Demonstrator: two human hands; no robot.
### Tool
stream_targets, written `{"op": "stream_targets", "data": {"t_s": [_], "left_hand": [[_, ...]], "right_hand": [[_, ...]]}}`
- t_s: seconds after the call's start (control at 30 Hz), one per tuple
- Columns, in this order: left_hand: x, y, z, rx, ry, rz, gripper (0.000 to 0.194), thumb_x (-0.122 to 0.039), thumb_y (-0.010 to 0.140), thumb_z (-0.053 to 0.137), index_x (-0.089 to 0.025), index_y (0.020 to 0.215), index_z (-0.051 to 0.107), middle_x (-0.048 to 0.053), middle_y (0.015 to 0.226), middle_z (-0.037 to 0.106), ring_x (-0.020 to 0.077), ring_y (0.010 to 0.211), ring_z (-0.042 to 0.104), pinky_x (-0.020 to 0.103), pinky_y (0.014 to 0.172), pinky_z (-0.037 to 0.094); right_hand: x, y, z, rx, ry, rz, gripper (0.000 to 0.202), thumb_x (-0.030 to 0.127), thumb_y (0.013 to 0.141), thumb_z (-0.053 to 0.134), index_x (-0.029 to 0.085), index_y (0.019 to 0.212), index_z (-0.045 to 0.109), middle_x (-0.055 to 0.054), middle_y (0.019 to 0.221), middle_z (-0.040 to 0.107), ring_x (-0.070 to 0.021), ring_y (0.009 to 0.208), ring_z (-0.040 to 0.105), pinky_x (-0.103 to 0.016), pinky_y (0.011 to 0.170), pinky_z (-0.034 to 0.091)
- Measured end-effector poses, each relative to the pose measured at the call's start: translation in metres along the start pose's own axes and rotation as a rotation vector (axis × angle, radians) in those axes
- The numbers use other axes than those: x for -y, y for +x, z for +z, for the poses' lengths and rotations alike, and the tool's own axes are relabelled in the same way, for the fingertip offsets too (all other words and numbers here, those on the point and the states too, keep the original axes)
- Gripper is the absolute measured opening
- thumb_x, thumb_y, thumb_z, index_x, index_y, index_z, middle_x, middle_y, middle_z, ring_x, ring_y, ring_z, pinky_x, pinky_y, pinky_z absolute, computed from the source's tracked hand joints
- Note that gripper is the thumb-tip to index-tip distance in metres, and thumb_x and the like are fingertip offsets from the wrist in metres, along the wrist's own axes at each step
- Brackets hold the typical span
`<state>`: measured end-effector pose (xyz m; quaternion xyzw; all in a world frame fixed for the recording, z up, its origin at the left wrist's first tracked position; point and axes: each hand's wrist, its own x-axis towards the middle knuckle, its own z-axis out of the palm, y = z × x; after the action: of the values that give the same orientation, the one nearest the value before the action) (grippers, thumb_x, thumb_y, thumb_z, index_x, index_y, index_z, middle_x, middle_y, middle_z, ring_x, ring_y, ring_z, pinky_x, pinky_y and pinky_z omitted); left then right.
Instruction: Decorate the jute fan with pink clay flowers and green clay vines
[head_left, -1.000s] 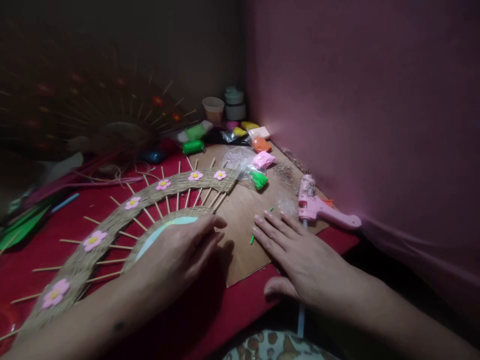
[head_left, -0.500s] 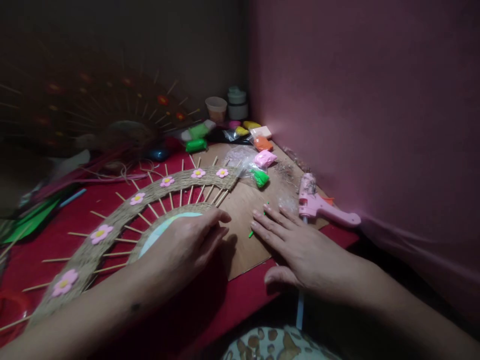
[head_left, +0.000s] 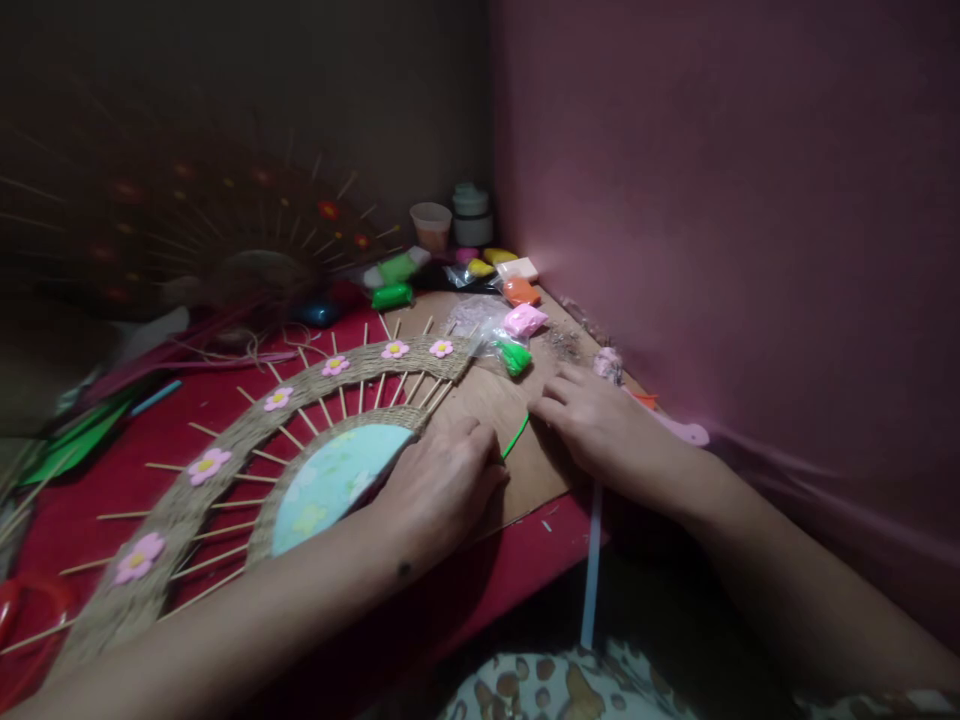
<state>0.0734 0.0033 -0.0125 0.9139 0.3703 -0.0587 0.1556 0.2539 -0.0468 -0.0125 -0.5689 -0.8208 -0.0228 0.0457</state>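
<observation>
A thin green clay strand (head_left: 515, 438) stretches over the wooden board (head_left: 491, 395) between my two hands. Its lower end meets the closed fingers of my left hand (head_left: 450, 480). At the upper end, the fingertips of my right hand (head_left: 581, 415) are pressed together on it. Left of my hands lies a woven twine arch (head_left: 247, 430) with sticks through it and pink clay flowers (head_left: 210, 466) along it. Inside the arch sits a pale blue half-round panel (head_left: 330, 480), partly behind my left forearm.
Bags of green (head_left: 514, 358), pink (head_left: 525, 320) and orange clay (head_left: 521, 292) lie at the board's back. A pink glue gun (head_left: 686, 431) is partly behind my right hand. Red scissors handles (head_left: 34, 625) are at lower left. A cup (head_left: 431, 226) and jar (head_left: 472, 215) stand behind.
My right hand, flat over the green strand before, has lifted its palm and drawn its fingers together at the strand's upper end. My left hand has moved right to the lower end.
</observation>
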Motion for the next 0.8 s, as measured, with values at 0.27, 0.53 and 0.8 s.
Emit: {"op": "stream_targets", "data": {"t_s": [0.27, 0.53, 0.8], "left_hand": [[-0.001, 0.002, -0.002, -0.021, 0.022, 0.005, 0.021, -0.028, 0.085, 0.04, -0.018, 0.077, 0.057, 0.008, 0.082, 0.062, 0.023, 0.076, 0.058, 0.033, 0.062, 0.039], [0.006, 0.004, -0.012, -0.112, 0.002, 0.016, 0.017, -0.024, 0.079, 0.043, -0.018, 0.076, 0.059, 0.006, 0.068, 0.063, 0.0205, 0.063, 0.057, 0.03, 0.054, 0.033], [0.01, 0.004, -0.024, -0.153, 0.003, 0.023, 0.014, -0.022, 0.077, 0.048, -0.019, 0.085, 0.06, 0.005, 0.076, 0.066, 0.019, 0.065, 0.058, 0.028, 0.054, 0.036]], "right_hand": [[-0.003, 0.016, -0.001, 0.021, -0.018, -0.012, 0.025, 0.012, 0.091, 0.038, 0.016, 0.084, 0.061, -0.011, 0.091, 0.058, -0.0219, 0.085, 0.047, -0.033, 0.074, 0.038], [-0.01, 0.014, 0.009, -0.028, 0.084, -0.06, 0.022, 0.014, 0.091, 0.037, 0.016, 0.083, 0.057, -0.008, 0.086, 0.057, -0.0196, 0.081, 0.048, -0.031, 0.072, 0.038], [-0.007, 0.014, 0.008, -0.022, 0.131, -0.054, 0.024, 0.018, 0.092, 0.037, 0.016, 0.089, 0.061, -0.008, 0.089, 0.057, -0.0192, 0.084, 0.048, -0.031, 0.072, 0.038]]}}
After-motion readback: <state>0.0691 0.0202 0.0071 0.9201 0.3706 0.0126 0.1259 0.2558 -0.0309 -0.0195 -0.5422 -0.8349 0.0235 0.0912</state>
